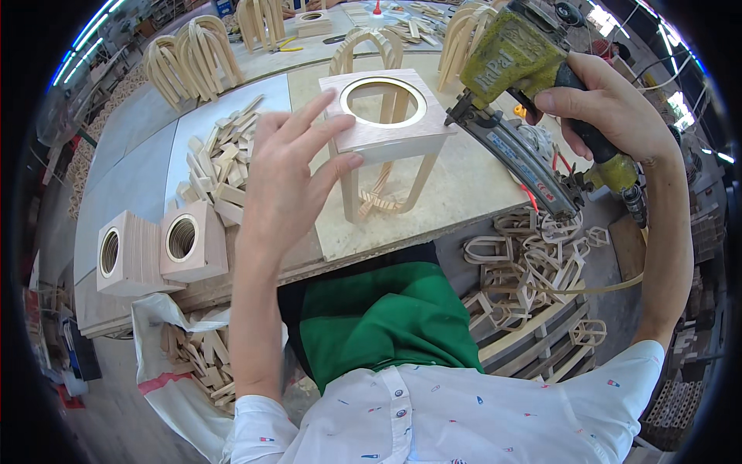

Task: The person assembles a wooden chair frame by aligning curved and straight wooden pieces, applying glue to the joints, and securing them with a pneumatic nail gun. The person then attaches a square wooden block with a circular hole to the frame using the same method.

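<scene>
Head view, frame centre: left hand [290, 166] lies open, steadying a light, stiff but thin-legged stool frame [384, 116] by its top edge, right hand [610, 108] gripping the heavy nailer [525, 100]

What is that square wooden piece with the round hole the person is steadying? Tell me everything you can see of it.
The square wooden top is a flat, pale wood panel with a large round hole cut through its middle. It sits level on slim curved wooden legs that stand upright on the worktable. The left hand presses its near left edge with spread fingers. The nose of a yellow-green nail gun, gripped by the right hand, meets its right edge.
</scene>
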